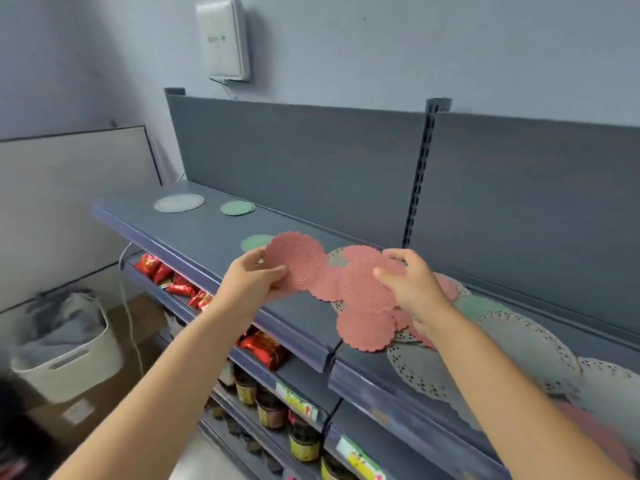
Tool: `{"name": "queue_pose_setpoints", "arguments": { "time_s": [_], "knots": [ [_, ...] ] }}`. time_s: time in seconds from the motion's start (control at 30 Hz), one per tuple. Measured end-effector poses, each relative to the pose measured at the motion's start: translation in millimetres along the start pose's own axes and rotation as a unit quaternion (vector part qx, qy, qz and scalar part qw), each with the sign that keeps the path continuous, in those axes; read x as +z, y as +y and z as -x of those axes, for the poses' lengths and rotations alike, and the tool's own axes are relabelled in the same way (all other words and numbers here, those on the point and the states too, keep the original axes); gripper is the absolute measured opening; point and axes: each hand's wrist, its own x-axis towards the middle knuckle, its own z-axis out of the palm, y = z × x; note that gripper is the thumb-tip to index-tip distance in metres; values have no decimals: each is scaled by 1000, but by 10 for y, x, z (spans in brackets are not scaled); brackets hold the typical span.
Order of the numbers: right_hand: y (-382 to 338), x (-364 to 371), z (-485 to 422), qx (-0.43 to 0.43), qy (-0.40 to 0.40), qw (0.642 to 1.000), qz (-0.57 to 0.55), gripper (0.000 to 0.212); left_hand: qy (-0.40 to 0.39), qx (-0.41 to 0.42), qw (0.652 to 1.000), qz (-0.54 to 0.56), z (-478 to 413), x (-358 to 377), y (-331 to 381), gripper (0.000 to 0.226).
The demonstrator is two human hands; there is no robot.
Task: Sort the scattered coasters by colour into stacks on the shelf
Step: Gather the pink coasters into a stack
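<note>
Pink coasters [367, 285] pinched by left hand [251, 278], right hand [412, 285].

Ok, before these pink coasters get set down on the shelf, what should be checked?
1. Left hand grip on round pink scalloped coaster: ok.
2. Right hand grip on second pink scalloped coaster: ok.
3. Single coaster per hand: cannot tell.
4. Bare space on dark grey metal shelf: ok.
5. Small green round coaster and pale grey lace coaster apart: ok.
6. Mixed coaster pile sorted: not ok.
</note>
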Motion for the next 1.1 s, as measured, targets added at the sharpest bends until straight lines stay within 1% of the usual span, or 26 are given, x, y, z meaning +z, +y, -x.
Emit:
{"name": "queue_pose_setpoints", "arguments": {
  "time_s": [0.07,0.13,0.23,0.3,0.43,0.5,0.57,0.63,0.7,0.73,0.8,0.83,0.9,0.97,1.0,1.03,1.1],
  "knots": [
    [-72,484,-69,15,-1,999,-37,25,4,0,1000,-9,-185,-475,55,33],
    [-144,947,-155,47,-14,996,-77,25,3,-19,999,-32,-403,-935,92,33],
    [-193,1532,-327,99,-57,990,-79,33,10,-67,995,-67,-794,-1489,101,36],
    [-216,1859,-454,119,-79,986,-84,39,17,-82,993,-86,-1095,-1765,102,43],
    [-286,2365,-865,137,-76,981,-116,49,2,-107,989,-98,-1803,-2126,115,51],
    [-308,2580,-1156,147,-79,975,-146,51,3,-112,988,-107,-2212,-2256,102,51],
    [-322,2802,-1467,143,-86,974,-152,50,13,-119,987,-104,-2639,-2363,74,50],
    [-315,3069,-1776,146,-85,974,-149,50,11,-118,982,-149,-3027,-2438,49,52],
    [-333,3381,-2020,147,-105,974,-138,50,-12,-79,968,-238,-3354,-2508,23,54],
    [-346,3542,-2131,146,-122,973,-132,49,-25,-45,954,-295,-3496,-2542,33,52],
    [-395,3843,-2322,135,-147,973,-119,48,-45,16,909,-413,-3761,-2608,97,48],
    [-410,3975,-2407,125,-146,975,-114,48,-63,38,891,-448,-3880,-2641,132,45],
    [-376,4176,-2595,88,-112,988,-63,47,-123,62,866,-480,-4087,-2718,183,44],
    [-323,4286,-2735,51,-89,994,34,49,-207,55,842,-494,-4245,-2782,239,46],
    [-310,4324,-2768,46,-91,991,84,55,-243,30,848,-470,-4315,-2811,284,48],
    [-304,4367,-2781,43,-97,986,129,63,-268,-3,865,-424,-4378,-2830,333,48],
    [-291,4488,-2748,31,-107,975,194,73,-285,-45,894,-344,-4520,-2861,373,42]
  ]
}}
